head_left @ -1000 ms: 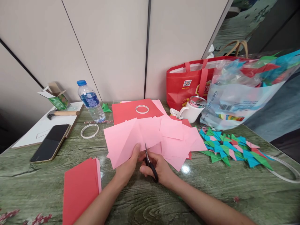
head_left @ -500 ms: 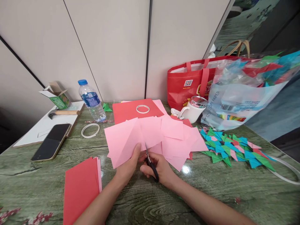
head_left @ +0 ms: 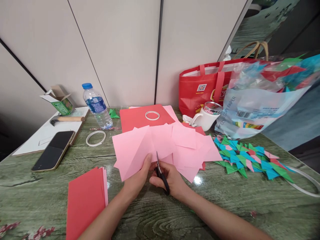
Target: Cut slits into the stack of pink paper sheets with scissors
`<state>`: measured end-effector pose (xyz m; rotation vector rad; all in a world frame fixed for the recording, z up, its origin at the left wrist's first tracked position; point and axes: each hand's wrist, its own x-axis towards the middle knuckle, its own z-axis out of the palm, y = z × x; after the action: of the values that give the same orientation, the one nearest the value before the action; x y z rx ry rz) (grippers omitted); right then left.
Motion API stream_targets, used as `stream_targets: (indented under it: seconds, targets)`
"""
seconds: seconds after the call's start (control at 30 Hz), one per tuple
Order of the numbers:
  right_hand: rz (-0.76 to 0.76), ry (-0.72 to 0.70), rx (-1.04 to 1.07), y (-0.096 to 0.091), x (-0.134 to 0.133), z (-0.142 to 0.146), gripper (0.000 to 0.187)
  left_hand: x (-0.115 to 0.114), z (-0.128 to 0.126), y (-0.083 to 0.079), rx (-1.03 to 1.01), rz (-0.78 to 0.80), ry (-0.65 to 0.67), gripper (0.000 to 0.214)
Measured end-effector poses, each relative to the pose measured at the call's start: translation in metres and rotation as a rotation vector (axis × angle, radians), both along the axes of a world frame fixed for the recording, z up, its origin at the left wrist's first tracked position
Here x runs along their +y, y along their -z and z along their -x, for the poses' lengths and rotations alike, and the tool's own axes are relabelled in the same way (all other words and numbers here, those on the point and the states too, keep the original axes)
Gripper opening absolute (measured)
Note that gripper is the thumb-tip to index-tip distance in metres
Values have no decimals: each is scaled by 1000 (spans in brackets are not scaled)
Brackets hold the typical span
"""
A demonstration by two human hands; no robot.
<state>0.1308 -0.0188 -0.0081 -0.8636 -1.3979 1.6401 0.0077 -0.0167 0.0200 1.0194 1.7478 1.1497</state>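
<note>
A sheet of pink paper [head_left: 132, 146] with a diagonal fold is pinched in my left hand [head_left: 140, 175], the thumb lying on top near its lower edge. My right hand [head_left: 172, 178] grips black-handled scissors [head_left: 162, 178], whose blades lie against the lower edge of the pink paper, pointing away from me. Beyond and to the right, loose pink paper pieces [head_left: 190, 156] overlap in a pile, partly over red paper [head_left: 140, 116]. A roll of white tape [head_left: 152, 115] rests on the red sheet.
To the left are a red paper stack [head_left: 86, 203], phone [head_left: 53, 151], tape roll [head_left: 96, 138], hammer [head_left: 67, 119], green box [head_left: 62, 105] and water bottle [head_left: 97, 106]. Rightward stand a white mug [head_left: 207, 116], red bag [head_left: 192, 90], plastic bag [head_left: 250, 110] and folded paper pieces [head_left: 247, 158].
The scissor blades have shifted very slightly to the right along the pink paper. Both hands stay nearly in place, and the camera view has moved a little.
</note>
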Motion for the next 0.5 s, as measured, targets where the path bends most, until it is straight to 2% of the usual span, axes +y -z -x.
stream_targets:
  seconds: [0.1, 0.33, 0.5]
  targets:
    - [17, 19, -9, 0, 0, 1, 33, -1, 0, -2, 90, 56, 22, 45]
    - [52, 24, -28, 4, -1, 2, 30, -2, 0, -7, 74, 65, 112, 32]
    - [70, 24, -38, 5, -2, 3, 30, -2, 0, -3, 71, 45, 80, 34]
